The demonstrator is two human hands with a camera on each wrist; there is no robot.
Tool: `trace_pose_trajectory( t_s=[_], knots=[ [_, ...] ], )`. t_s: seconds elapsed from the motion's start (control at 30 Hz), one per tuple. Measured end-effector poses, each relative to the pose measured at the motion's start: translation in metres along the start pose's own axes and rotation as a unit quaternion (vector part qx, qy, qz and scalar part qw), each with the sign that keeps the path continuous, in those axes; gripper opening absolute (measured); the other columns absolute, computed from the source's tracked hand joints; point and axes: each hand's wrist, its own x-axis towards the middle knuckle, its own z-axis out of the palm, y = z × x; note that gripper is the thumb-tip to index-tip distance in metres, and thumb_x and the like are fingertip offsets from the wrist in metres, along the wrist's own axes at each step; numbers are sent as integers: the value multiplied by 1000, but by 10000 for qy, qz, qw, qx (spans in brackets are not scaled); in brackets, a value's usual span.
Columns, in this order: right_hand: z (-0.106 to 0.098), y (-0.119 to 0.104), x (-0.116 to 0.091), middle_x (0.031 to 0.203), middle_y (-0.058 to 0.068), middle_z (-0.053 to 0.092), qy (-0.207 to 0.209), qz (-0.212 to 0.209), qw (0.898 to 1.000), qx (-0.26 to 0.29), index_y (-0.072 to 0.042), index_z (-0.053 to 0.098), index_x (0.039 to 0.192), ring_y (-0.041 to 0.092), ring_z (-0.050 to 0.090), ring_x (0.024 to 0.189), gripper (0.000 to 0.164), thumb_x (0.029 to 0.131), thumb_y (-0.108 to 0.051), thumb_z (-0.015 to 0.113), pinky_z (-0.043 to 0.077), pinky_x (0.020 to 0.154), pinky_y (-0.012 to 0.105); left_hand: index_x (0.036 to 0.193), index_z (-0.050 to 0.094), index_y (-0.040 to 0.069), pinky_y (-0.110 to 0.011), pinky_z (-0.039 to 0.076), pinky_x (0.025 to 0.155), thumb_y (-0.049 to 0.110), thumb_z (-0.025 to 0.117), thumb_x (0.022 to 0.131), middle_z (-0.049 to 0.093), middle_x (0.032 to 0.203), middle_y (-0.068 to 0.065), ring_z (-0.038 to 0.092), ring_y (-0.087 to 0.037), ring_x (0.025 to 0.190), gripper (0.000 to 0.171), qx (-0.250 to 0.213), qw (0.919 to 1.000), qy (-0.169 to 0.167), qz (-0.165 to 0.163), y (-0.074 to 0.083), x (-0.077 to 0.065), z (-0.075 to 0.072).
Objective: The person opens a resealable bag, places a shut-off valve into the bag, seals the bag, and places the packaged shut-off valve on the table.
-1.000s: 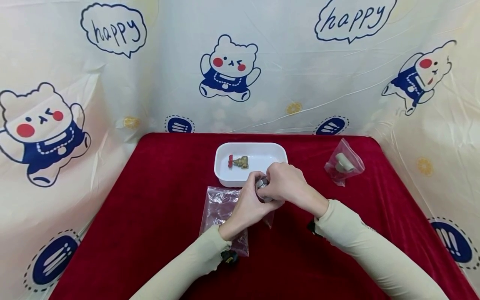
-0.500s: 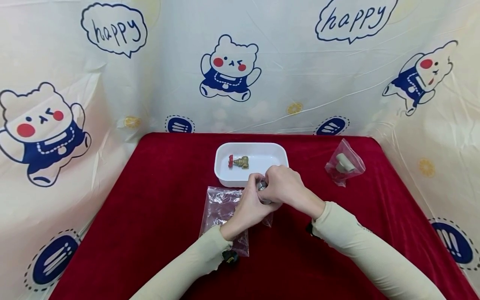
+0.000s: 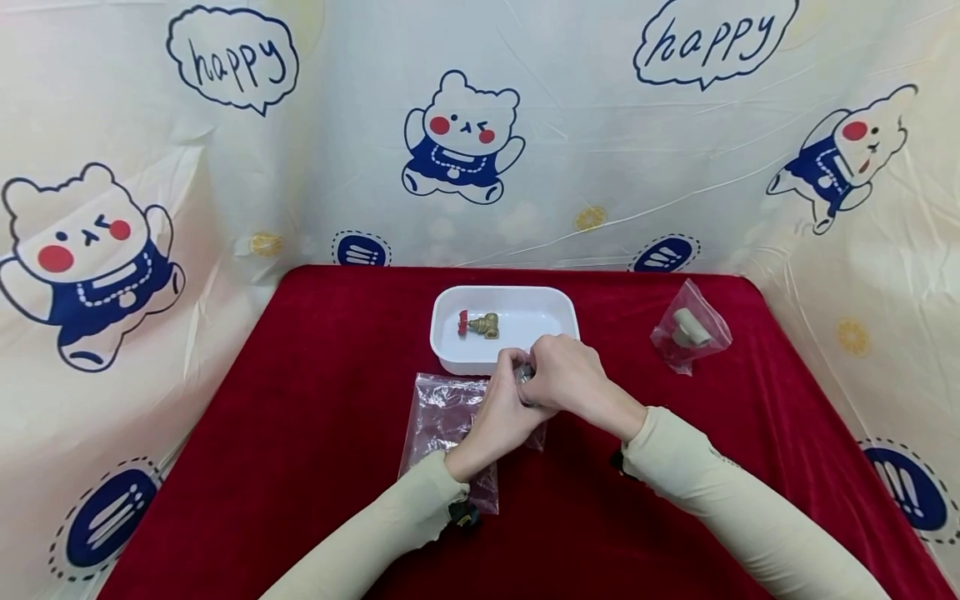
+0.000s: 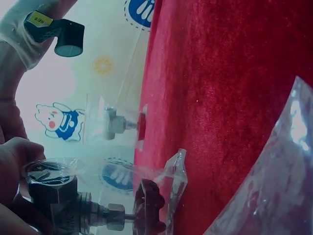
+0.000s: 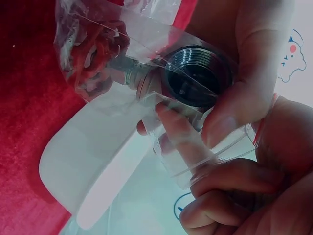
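Note:
A grey metal gate valve [image 4: 61, 200] with a red handwheel [image 4: 147, 208] is inside a clear zip bag [image 5: 95, 54], raised in front of the tray. My left hand [image 3: 504, 408] grips the valve body through the film, its thumb beside the round threaded opening [image 5: 198, 76]. From the other side my right hand [image 3: 572, 379] works at the bag's mouth, holding the film with its lower fingers curled. Its index finger [image 5: 183, 132] reaches under the film toward the valve. In the head view the hands hide most of the valve.
A white tray [image 3: 441, 348] behind the hands bears a brass valve [image 3: 483, 325] with a red handwheel. Another zip bag [image 3: 450, 408] lies flat under my left forearm. At the right stands a bagged grey valve [image 3: 690, 327]. Red cloth [image 3: 315, 400] covers the table.
Both hands have sunk slightly toward me, bagged valve between them. The right hand has drawn closer over the valve, so less of it shows. Tray and other bags stay put.

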Motion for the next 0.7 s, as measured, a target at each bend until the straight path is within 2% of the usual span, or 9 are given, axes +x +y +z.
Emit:
trace_pose_trajectory(
  t_s=[0.3, 0.53, 0.7],
  knots=[
    [7, 3, 1, 53, -8, 31, -76, -18, 10000, 30, -21, 36, 52, 13, 35, 55, 36, 69, -15, 67, 34, 43, 35, 127, 43, 2, -42, 44, 105, 12, 87, 82, 55, 122, -12, 55, -24, 115, 63, 64, 9999, -29, -101, -4, 1, 2],
    [11, 5, 2, 54, -5, 40, -84, 30, 9999, -121, -20, 38, 54, 14, 40, 55, 37, 73, -17, 70, 39, 44, 37, 128, 43, 2, -42, 44, 104, 12, 86, 83, 55, 121, -13, 55, -25, 114, 63, 27, 9999, -71, -97, -8, 2, 3],
    [10, 5, 2, 54, -5, 40, -119, 58, 9998, -134, -20, 38, 53, 14, 40, 55, 39, 74, -18, 71, 39, 44, 36, 129, 43, 3, -42, 45, 104, 14, 87, 83, 55, 122, -13, 55, -24, 115, 65, 87, 9999, -99, -69, -7, 2, 2]
  ],
)
